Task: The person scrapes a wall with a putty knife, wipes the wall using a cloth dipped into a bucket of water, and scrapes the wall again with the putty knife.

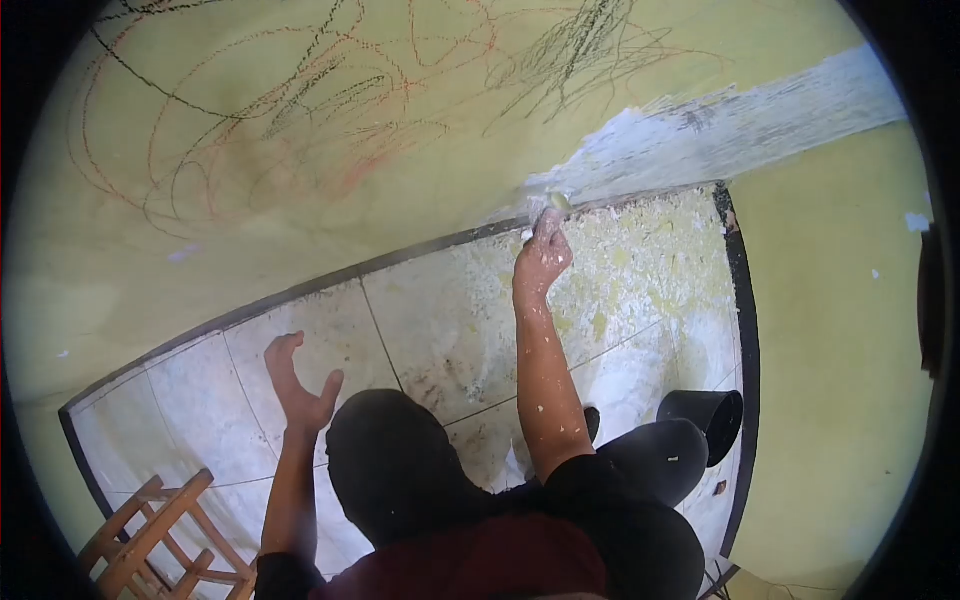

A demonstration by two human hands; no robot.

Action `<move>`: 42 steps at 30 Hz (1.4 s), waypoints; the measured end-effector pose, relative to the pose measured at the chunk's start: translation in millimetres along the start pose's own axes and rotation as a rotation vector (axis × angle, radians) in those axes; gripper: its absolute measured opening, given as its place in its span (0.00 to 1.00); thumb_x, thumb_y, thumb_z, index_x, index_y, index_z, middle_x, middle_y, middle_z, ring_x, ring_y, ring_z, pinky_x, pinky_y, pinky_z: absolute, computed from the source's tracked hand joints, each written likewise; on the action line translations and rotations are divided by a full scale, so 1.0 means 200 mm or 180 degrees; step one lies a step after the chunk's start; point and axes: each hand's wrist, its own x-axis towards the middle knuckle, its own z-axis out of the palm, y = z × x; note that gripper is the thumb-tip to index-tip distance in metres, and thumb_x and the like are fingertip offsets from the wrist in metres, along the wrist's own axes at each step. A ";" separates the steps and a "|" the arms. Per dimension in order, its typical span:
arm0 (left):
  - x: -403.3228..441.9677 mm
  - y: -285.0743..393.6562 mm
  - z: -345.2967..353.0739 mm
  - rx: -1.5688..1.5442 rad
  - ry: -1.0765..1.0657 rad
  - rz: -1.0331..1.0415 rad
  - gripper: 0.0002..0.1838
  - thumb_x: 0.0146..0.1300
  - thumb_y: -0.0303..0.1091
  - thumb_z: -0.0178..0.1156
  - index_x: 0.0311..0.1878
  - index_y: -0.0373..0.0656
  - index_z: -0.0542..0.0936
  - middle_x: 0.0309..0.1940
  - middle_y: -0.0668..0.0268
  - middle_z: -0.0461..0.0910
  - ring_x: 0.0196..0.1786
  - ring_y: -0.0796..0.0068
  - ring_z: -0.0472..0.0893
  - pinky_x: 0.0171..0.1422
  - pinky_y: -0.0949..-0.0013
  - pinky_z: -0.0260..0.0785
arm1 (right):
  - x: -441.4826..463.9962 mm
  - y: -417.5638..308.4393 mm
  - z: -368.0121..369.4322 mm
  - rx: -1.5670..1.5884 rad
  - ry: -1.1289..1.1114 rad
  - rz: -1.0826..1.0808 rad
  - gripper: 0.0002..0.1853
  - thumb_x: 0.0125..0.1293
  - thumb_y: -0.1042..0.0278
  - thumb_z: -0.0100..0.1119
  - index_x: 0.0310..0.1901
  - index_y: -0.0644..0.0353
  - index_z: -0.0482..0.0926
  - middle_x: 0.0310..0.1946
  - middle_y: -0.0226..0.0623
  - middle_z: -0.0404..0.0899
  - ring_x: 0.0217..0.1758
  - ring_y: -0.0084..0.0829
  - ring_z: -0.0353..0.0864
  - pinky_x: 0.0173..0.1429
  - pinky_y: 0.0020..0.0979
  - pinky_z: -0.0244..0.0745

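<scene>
My right hand (543,258), flecked with pale chips, is closed around a small scraper (558,202) whose end meets the foot of the green wall (330,180). Beside it, a scraped whitish band (690,135) runs up to the right. Only a little of the tool shows past my fingers. My left hand (303,388) hangs over the tiled floor at the left, thumb and fingers apart, holding nothing.
Paint flakes (630,270) litter the floor below the scraped band. A black bucket (712,420) stands by my right knee near the right wall (820,350). At the lower left is a wooden stool (165,540). Dark skirting edges the floor.
</scene>
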 end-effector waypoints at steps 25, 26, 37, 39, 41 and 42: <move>-0.04 -0.18 0.07 -0.0953 0.0784 -0.1039 0.33 0.56 0.50 0.65 0.60 0.39 0.70 0.43 0.64 0.69 0.51 0.67 0.69 0.59 0.57 0.60 | 0.09 -0.18 0.04 -0.0561 0.0087 -0.0156 0.34 0.74 0.49 0.53 0.18 0.74 0.67 0.11 0.37 0.57 0.22 0.27 0.54 0.27 0.43 0.54; -0.02 -0.18 0.09 -0.1012 0.0898 -0.1026 0.34 0.56 0.50 0.65 0.60 0.39 0.70 0.42 0.64 0.69 0.49 0.67 0.69 0.58 0.57 0.60 | 0.10 -0.18 0.04 -0.0542 0.0064 -0.0166 0.34 0.74 0.49 0.53 0.18 0.74 0.67 0.11 0.37 0.57 0.22 0.27 0.54 0.27 0.43 0.54; 0.04 -0.16 0.12 -0.1254 0.0693 -0.1008 0.30 0.55 0.43 0.65 0.59 0.40 0.70 0.38 0.67 0.68 0.46 0.71 0.69 0.54 0.61 0.62 | 0.16 -0.44 0.00 -0.0806 0.0151 -0.0528 0.29 0.72 0.51 0.56 0.24 0.74 0.79 0.14 0.56 0.70 0.17 0.36 0.69 0.27 0.45 0.62; 0.03 -0.18 0.14 -0.1293 0.0598 -0.0962 0.30 0.55 0.42 0.65 0.59 0.40 0.70 0.37 0.67 0.67 0.45 0.71 0.69 0.54 0.62 0.62 | 0.11 -0.17 -0.10 -0.0935 0.0129 -0.0251 0.32 0.72 0.48 0.55 0.23 0.74 0.78 0.14 0.57 0.70 0.18 0.35 0.67 0.28 0.45 0.62; 0.08 -0.14 0.13 -0.1228 0.0432 -0.0953 0.29 0.55 0.39 0.66 0.58 0.40 0.70 0.35 0.68 0.67 0.43 0.73 0.69 0.53 0.65 0.62 | 0.08 -0.13 -0.10 -0.0619 0.0120 0.0119 0.36 0.72 0.44 0.53 0.20 0.75 0.74 0.14 0.58 0.67 0.19 0.35 0.59 0.29 0.46 0.60; 0.10 -0.12 0.15 -0.1206 0.0417 -0.0894 0.29 0.55 0.39 0.66 0.58 0.40 0.70 0.35 0.68 0.67 0.43 0.73 0.69 0.53 0.65 0.62 | 0.12 -0.17 -0.04 -0.0571 0.0160 0.0136 0.36 0.72 0.44 0.53 0.20 0.75 0.74 0.14 0.58 0.67 0.19 0.35 0.59 0.29 0.46 0.60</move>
